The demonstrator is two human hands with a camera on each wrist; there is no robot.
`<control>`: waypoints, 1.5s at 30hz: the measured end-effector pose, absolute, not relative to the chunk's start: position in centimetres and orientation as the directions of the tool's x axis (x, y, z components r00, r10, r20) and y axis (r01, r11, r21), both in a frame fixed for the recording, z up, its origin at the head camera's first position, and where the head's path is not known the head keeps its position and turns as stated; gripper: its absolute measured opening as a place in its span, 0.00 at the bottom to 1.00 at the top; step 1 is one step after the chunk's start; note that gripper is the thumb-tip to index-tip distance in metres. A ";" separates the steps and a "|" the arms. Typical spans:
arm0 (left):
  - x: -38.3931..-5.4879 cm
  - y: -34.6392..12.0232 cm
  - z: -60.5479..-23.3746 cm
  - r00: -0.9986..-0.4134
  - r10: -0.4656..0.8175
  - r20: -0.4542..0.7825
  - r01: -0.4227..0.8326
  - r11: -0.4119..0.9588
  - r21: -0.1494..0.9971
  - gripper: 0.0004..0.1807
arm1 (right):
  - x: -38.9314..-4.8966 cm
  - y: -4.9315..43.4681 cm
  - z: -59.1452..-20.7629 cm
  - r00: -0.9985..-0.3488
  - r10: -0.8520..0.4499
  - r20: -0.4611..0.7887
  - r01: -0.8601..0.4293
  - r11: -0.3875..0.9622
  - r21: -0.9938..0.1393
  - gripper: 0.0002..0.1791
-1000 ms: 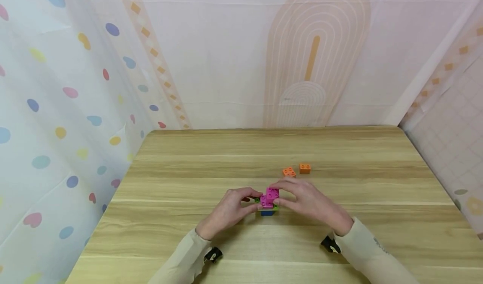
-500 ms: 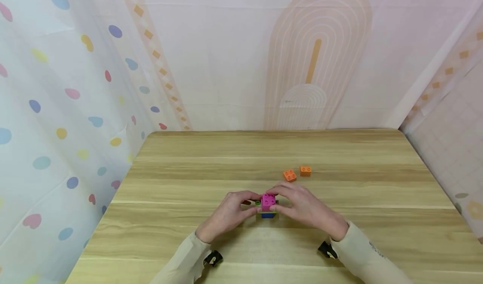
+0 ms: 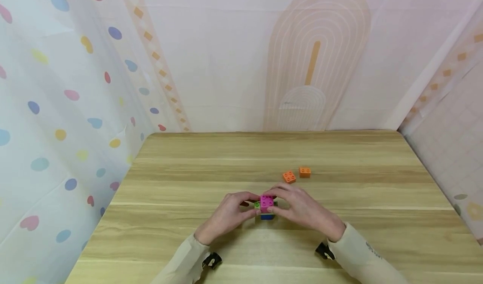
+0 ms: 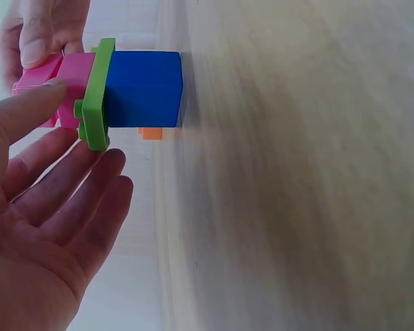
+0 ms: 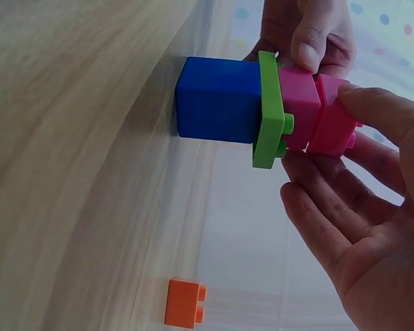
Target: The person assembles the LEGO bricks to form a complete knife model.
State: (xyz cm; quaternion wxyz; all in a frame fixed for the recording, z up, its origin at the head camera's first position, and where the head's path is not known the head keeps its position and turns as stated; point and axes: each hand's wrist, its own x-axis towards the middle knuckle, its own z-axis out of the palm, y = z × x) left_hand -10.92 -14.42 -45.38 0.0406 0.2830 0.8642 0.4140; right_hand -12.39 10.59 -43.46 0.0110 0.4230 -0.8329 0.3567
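Note:
In the middle of the table stands a small stack: a blue block (image 5: 221, 100) at the bottom, a thin green plate (image 5: 268, 114) on it, then a lower pink brick (image 5: 298, 103) and an upper pink brick (image 5: 333, 121). A narrow, slanted gap shows between the pink bricks in the right wrist view. From the left, my left hand (image 3: 231, 210) pinches the lower pink brick with thumb and finger. My right hand (image 3: 303, 204) pinches the upper pink brick from the right, its thumb near the top. The other fingers of both hands extend behind the stack.
Two orange bricks, one tilted in angle (image 3: 289, 177) and another orange brick (image 3: 305, 172) to its right, lie behind the stack on the wooden table (image 3: 181, 183). Patterned curtains (image 3: 226, 57) hang behind and beside the table. Black wrist mounts (image 3: 212, 260) sit at both cuffs.
My right hand has moved slightly left and down with the upper pink brick, which was offset to the right and is now over the lower one. My left hand keeps its place.

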 end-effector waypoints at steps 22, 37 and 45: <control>-11.1 -14.2 -45.5 -0.814 0.551 0.183 0.495 0.494 0.715 0.14 | -12.4 10.6 -43.5 -0.621 -0.711 0.328 -0.733 0.380 -0.565 0.16; -11.0 -14.4 -44.9 -0.831 0.517 0.208 0.463 0.433 0.774 0.17 | -12.5 10.4 -43.5 -0.630 -0.712 0.310 -0.722 0.390 -0.572 0.15; -10.9 -14.3 -44.7 -0.823 0.497 0.274 0.500 0.405 0.765 0.13 | -12.3 10.3 -43.3 -0.645 -0.703 0.298 -0.708 0.405 -0.578 0.14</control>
